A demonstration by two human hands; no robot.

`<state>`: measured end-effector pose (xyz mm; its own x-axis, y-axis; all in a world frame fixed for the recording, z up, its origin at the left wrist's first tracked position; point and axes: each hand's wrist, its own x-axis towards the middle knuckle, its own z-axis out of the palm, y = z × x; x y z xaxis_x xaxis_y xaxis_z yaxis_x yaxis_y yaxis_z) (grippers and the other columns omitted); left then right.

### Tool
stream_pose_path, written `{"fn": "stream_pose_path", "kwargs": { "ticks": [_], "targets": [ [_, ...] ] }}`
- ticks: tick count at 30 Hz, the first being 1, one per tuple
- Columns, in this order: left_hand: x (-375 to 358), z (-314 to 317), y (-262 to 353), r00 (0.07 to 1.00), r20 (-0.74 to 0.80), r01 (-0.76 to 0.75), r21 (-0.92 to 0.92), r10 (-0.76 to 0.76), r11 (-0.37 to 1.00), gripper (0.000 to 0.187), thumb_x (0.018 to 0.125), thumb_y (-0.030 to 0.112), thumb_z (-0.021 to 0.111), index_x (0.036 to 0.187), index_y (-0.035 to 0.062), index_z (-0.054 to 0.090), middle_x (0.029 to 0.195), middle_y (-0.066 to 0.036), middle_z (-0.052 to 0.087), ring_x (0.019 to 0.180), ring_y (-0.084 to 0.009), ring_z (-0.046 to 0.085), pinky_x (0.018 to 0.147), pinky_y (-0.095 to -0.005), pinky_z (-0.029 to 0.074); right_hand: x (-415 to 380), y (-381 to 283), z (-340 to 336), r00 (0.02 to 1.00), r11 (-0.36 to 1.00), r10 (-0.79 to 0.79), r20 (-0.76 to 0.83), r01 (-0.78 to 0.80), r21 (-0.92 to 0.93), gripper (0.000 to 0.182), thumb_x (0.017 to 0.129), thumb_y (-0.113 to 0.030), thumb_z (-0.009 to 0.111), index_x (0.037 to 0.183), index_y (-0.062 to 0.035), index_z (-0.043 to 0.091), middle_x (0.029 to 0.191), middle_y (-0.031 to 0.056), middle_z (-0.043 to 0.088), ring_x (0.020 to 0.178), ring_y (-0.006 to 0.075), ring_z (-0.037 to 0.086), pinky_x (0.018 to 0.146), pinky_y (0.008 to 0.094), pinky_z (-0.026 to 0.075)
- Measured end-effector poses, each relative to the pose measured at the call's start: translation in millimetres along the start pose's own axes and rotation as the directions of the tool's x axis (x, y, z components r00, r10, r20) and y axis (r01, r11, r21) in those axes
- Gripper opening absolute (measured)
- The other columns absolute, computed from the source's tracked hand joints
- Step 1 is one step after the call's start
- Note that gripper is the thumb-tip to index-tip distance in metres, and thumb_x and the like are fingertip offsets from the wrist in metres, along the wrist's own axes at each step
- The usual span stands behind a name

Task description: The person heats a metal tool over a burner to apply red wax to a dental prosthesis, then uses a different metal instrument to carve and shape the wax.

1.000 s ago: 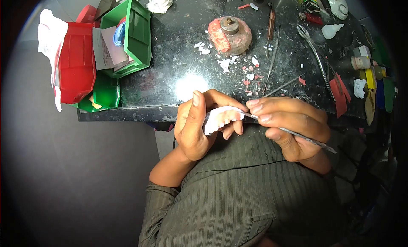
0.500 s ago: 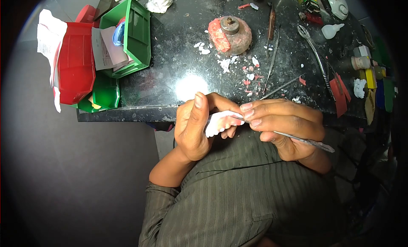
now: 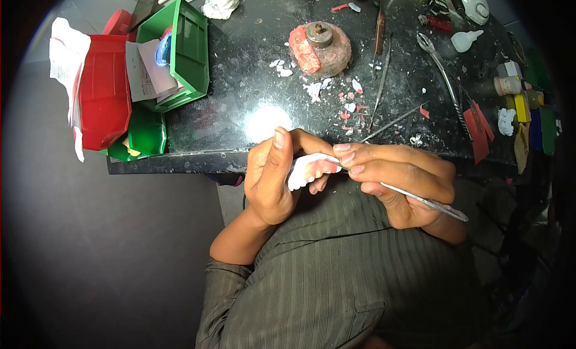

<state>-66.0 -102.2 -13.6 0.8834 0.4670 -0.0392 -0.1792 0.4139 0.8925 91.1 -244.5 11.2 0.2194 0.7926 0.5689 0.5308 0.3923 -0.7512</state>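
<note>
My left hand (image 3: 268, 178) is closed around a dental model (image 3: 313, 169), a white piece with pink wax and a row of teeth along its lower edge. The thumb stands upright at its left side, and the fingers pass behind it. In my right hand (image 3: 408, 180) is a thin metal wax carver (image 3: 425, 201), gripped between thumb and fingers. Its working tip meets the right part of the pink wax, close to the fingertips; the exact contact is partly hidden. The carver's broad other end sticks out to the lower right.
A spirit lamp (image 3: 321, 48) with pink wax on it stands on the dark bench (image 3: 240, 79). Around it lie wax and plaster scraps, a brown-handled knife (image 3: 379, 34) and metal tools. Green (image 3: 191, 55) and red (image 3: 105, 91) bins stand left; pink wax sheets (image 3: 477, 136) lie right.
The bench items appear shifted slightly left in view. Both hands keep their grips, with the carver still at the model and only slightly moved.
</note>
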Motion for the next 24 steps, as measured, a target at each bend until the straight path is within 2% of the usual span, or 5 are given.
{"fn": "stream_pose_path", "kwargs": {
  "ticks": [8,10,16,19,24],
  "targets": [
    [5,1,-4,1.0,0.016,-0.004,-0.031,0.004,1.0,0.073,0.111,0.044,0.019,0.09,-0.0108,0.064,0.069,-0.018,0.063,0.048,-0.017,0.053,0.047,-0.0272,0.044,-1,-1,0,1.0,1.0,-0.007,0.0,0.007,-0.003,0.014,0.089,0.0,0.07,0.101,0.007,0.07,0.103,0.0201,0.072,0.094,0.0282,0.074,0.08,0.0325,0.063],
    [6,0,-5,1.0,0.022,0.002,-0.017,-0.001,1.0,0.073,0.11,0.045,0.019,0.088,-0.0094,0.063,0.062,-0.018,0.06,0.044,-0.0187,0.051,0.043,-0.028,0.043,0,-3,-1,0.999,1.0,0.002,0.055,-0.003,0.012,0.011,0.098,0.001,0.056,0.097,0.0103,0.062,0.098,0.0275,0.069,0.096,0.038,0.073,0.088,0.0439,0.061],
    [8,-2,-7,1.0,0.027,0.015,-0.06,-0.014,0.998,0.073,0.11,0.044,0.017,0.086,-0.0085,0.062,0.055,-0.016,0.055,0.039,-0.0184,0.046,0.041,-0.0275,0.042,-3,1,1,0.999,1.0,-0.006,0.037,0.006,-0.004,0.012,0.098,0.001,0.056,0.098,0.0098,0.063,0.099,0.0265,0.069,0.097,0.0379,0.073,0.088,0.0441,0.061],
    [8,-5,-8,0.996,0.065,0.062,-0.113,-0.055,0.992,0.075,0.111,0.044,0.019,0.09,-0.0106,0.065,0.059,-0.013,0.058,0.042,-0.015,0.048,0.045,-0.0255,0.042,-6,0,0,0.998,0.999,0.009,0.063,-0.007,-0.033,0.015,0.1,-0.004,0.057,0.098,0.0093,0.063,0.1,0.0259,0.069,0.098,0.0377,0.072,0.088,0.0441,0.061],
    [9,-4,-11,0.988,0.058,0.155,-0.337,-0.144,0.929,0.072,0.111,0.043,0.02,0.09,-0.0093,0.065,0.058,-0.012,0.056,0.038,-0.015,0.045,0.038,-0.0244,0.04,-7,-1,3,0.999,0.998,-0.002,0.054,0.005,-0.062,0.019,0.1,-0.009,0.058,0.1,0.0091,0.062,0.102,0.0258,0.068,0.099,0.0373,0.072,0.089,0.0433,0.061]
  ]
}}
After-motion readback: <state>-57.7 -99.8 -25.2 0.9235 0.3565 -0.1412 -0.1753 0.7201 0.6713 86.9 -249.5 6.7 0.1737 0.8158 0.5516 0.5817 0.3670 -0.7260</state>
